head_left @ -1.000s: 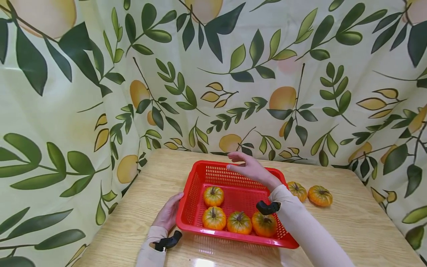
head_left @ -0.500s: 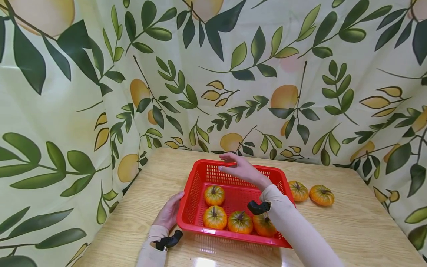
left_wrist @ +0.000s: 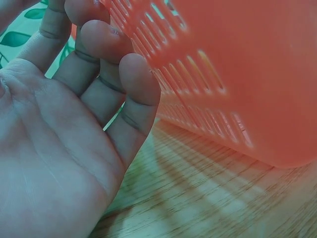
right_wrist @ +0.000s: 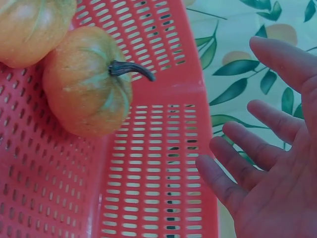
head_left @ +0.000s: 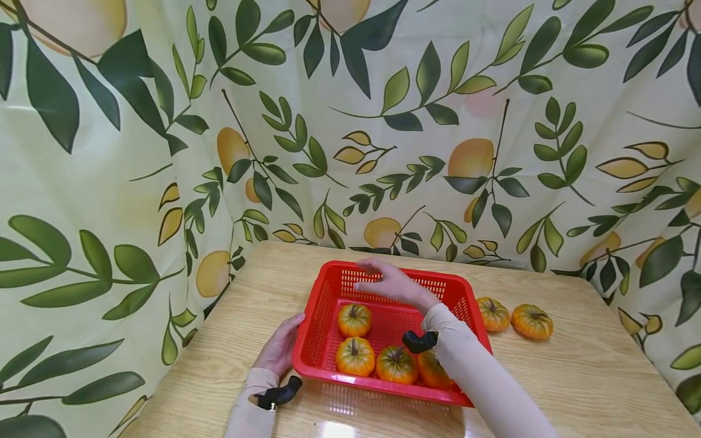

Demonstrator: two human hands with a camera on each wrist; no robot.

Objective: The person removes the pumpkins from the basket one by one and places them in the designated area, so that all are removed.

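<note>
A red perforated plastic basket [head_left: 383,389] sits on the wooden table. One small orange pumpkin [head_left: 354,320] lies inside at the left, behind a front row made of a left pumpkin [head_left: 355,356], a middle pumpkin [head_left: 397,365] and a right pumpkin [head_left: 434,370] that my right forearm partly covers. My left hand [head_left: 278,347] is at the basket's left side, its fingertips [left_wrist: 140,77] right at the outer wall in the left wrist view. Over the basket's back part hovers my right hand [head_left: 395,283], fingers spread and loosely bent, holding nothing.
Two more pumpkins lie on the table [head_left: 575,377] to the right of the basket: a near one [head_left: 493,314] beside its wall and a farther one [head_left: 532,321]. A leaf-and-fruit patterned cloth [head_left: 416,140] hangs behind the table and along its sides.
My right hand has shifted a little to the left above the basket, its forearm now covering more of the right front pumpkin. My left hand and the pumpkins keep their places.
</note>
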